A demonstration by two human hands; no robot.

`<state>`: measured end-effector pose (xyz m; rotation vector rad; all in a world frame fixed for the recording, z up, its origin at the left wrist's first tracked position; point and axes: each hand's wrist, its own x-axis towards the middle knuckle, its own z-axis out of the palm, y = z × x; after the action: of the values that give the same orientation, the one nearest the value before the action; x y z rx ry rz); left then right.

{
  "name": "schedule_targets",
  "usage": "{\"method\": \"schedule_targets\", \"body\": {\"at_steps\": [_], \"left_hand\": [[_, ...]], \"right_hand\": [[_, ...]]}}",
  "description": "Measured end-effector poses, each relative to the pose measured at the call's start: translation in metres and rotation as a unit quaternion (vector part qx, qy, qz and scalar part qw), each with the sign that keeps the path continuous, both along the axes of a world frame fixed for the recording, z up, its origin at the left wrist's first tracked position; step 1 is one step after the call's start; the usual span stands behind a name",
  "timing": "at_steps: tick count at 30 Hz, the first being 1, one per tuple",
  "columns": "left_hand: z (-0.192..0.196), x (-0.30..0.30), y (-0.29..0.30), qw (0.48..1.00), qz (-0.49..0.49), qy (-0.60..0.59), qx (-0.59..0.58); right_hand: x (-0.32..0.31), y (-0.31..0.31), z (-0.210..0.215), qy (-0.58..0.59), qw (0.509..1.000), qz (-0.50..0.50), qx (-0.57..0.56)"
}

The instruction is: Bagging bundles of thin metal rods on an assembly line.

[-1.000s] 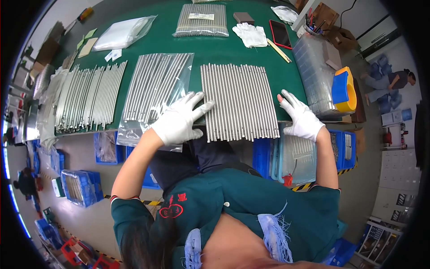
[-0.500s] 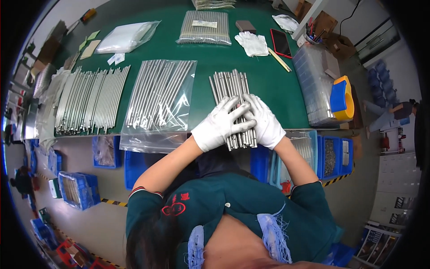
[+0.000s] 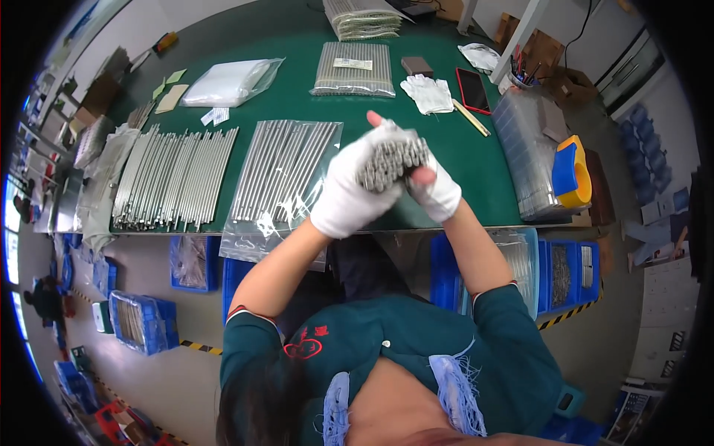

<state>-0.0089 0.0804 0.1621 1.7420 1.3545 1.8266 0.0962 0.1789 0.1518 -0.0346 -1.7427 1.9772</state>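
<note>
A bundle of thin metal rods (image 3: 388,165) is raised over the front of the table, its cut ends turned up toward me. My left hand (image 3: 343,186), in a white glove with a bare fingertip, is wrapped around the bundle's left side. Closed against the right side is my right hand (image 3: 440,192), also white-gloved, a bare fingertip lying by the rod ends. The lower length of the bundle is hidden behind the hands. Left of my hands, more rods lie on a clear plastic bag (image 3: 256,239). A wide row of loose rods (image 3: 175,178) lies farther left.
On the green table (image 3: 297,74) are a packed rod bundle (image 3: 353,78), a filled plastic bag (image 3: 227,83), white gloves (image 3: 428,94) and a red-edged phone (image 3: 473,91). A clear plastic box (image 3: 520,160) and a yellow-blue tape dispenser (image 3: 571,171) stand at the right. Blue bins (image 3: 561,275) sit below.
The rods have gone from lying along the table under my hands to being lifted and tipped, ends up. Both hands have risen and closed round them. The view has shifted slightly.
</note>
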Motion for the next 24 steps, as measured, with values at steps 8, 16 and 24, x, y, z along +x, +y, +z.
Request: {"method": "schedule_targets", "body": {"at_steps": [8,16,24], "left_hand": [[-0.007,-0.051,0.06,0.96,-0.036,-0.235,-0.145],[-0.021,-0.015,0.044,0.978,0.044,-0.185,-0.085],[0.019,-0.019,0.022,0.972,-0.058,-0.17,-0.153]], "right_hand": [[-0.053,0.03,-0.063,-0.177,0.954,-0.067,0.231],[-0.033,0.012,-0.085,-0.001,0.94,-0.17,0.295],[-0.035,0.01,-0.071,-0.045,0.968,-0.089,0.231]]}}
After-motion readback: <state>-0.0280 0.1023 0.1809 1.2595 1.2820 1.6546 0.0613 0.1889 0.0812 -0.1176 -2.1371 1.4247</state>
